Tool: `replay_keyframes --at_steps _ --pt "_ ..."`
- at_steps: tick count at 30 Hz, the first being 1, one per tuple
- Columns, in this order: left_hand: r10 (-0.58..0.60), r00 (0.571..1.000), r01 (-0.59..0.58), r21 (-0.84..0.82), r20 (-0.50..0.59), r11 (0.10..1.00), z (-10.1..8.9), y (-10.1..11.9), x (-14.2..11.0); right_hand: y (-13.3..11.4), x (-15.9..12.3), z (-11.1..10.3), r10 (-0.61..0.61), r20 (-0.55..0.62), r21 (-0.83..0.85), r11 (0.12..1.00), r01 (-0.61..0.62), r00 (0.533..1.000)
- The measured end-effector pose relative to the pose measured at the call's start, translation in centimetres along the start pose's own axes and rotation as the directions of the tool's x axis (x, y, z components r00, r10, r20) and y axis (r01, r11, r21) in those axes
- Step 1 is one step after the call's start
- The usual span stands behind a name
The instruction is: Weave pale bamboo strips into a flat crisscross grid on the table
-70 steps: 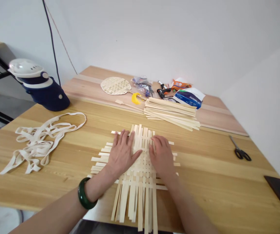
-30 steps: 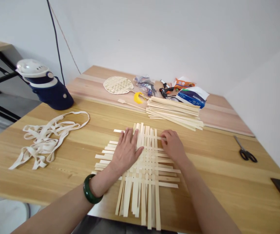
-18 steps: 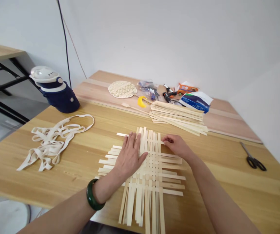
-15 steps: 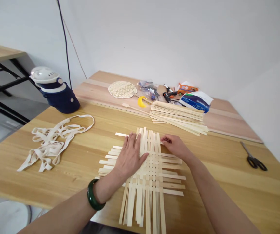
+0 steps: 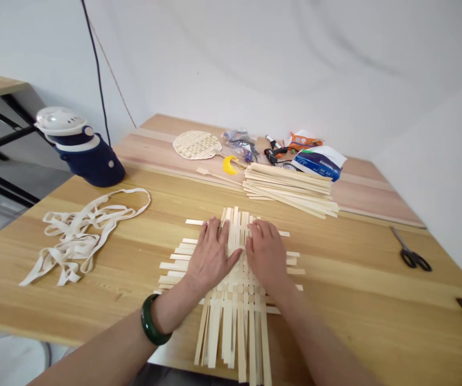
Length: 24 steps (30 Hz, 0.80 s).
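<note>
A mat of pale, flat bamboo strips (image 5: 233, 292), woven crosswise in the middle with loose ends on all sides, lies on the wooden table. My left hand (image 5: 211, 254) rests flat on its left part, fingers stretched out, a green bangle (image 5: 153, 320) on the wrist. On the upper right part lies my right hand (image 5: 266, 252), its fingers extended over the strips and slightly bent. One cross strip (image 5: 194, 222) near the far end sticks out to the left of my left hand and also shows right of my right hand.
Behind the mat is a stack of loose strips (image 5: 289, 187). A woven fan (image 5: 197, 145), a glue gun (image 5: 275, 154) and a blue tissue pack (image 5: 318, 163) are at the back. White cloth tape (image 5: 89, 230) and a blue jug (image 5: 89, 155) stand left; scissors (image 5: 411, 257) lie right.
My right hand has moved left from the strip's end at the mat's right edge onto the weave, and its fingers have opened out. My left hand stays flat on the strips.
</note>
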<state>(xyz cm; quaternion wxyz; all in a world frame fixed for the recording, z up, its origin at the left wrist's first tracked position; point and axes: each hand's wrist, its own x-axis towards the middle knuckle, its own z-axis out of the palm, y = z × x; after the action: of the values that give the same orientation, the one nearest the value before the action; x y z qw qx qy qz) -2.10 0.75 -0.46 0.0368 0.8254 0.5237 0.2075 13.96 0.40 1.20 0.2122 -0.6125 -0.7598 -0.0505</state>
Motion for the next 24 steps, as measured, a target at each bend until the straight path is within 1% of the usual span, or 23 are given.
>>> replay_keyframes --at_steps 3,6,10,15,19,24 --pt "0.002 1.0 -0.002 0.022 -0.006 1.0 0.0 0.0 0.0 -1.6 -0.7 1.3 0.065 -0.007 -0.077 0.995 -0.065 0.998" --pt "0.011 1.0 -0.011 0.042 0.007 0.999 -0.1 0.0 0.0 -1.7 -0.9 1.9 0.102 -0.044 -0.106 0.989 -0.106 0.994" --pt "0.008 1.0 -0.007 0.051 -0.001 0.999 -0.2 0.1 0.0 -1.2 -1.1 2.2 0.085 -0.102 -0.094 0.991 -0.095 0.991" --pt "-0.002 1.0 0.003 0.055 -0.02 0.998 -0.4 0.3 0.2 -1.3 -1.2 2.4 0.082 -0.15 -0.067 0.993 -0.093 0.985" --pt "-0.011 1.0 0.012 0.061 -0.012 0.998 -0.6 0.4 0.2 -1.4 -1.1 2.3 0.08 -0.145 -0.063 0.994 -0.09 0.986" --pt "-0.015 0.999 0.018 0.103 -0.028 0.994 -0.6 0.5 0.0 -1.3 -1.1 2.0 0.07 -0.158 -0.056 0.995 -0.08 0.985"
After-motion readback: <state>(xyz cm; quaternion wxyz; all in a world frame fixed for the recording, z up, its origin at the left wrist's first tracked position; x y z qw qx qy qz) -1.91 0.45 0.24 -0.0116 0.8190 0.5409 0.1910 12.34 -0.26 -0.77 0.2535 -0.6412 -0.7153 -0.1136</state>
